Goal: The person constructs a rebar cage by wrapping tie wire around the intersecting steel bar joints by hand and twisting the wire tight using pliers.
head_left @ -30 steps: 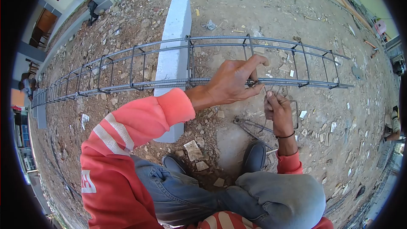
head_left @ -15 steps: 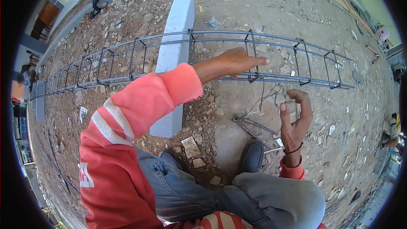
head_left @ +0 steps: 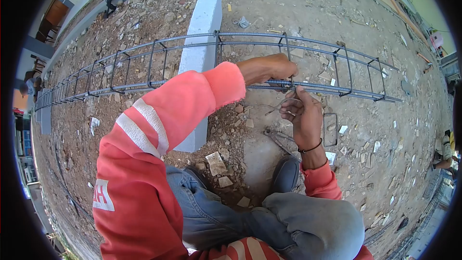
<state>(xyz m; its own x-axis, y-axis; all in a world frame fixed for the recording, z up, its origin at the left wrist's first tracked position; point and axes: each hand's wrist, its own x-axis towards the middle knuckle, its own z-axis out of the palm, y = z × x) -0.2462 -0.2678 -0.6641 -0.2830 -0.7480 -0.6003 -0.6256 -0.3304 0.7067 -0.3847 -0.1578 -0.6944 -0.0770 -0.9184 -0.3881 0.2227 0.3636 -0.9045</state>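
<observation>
A long cage of steel bars and square stirrups [head_left: 187, 45] lies across a pale block [head_left: 199, 19]. My left hand [head_left: 276, 66] reaches over the near bars beside a stirrup, its fingers closed and partly hidden; what they grip I cannot make out. Just below the near bars, my right hand [head_left: 304, 115] pinches thin looped wire [head_left: 276, 109] close to the same stirrup. Pincers [head_left: 279, 139] lie on the ground below, near my shoe. A loose rectangular stirrup [head_left: 330, 130] lies right of my right hand.
Another block [head_left: 45, 118] supports the cage's far left end. Tile pieces [head_left: 216, 163] and rubble cover parts of the dirt. My shoe [head_left: 286, 174] stands below the pincers. A partly visible person [head_left: 446, 151] is at the far right edge.
My right hand first dropped away from the bars with its fingers apart, then rose back to them and now pinches the wire. My left hand's fingers have curled at the stirrup.
</observation>
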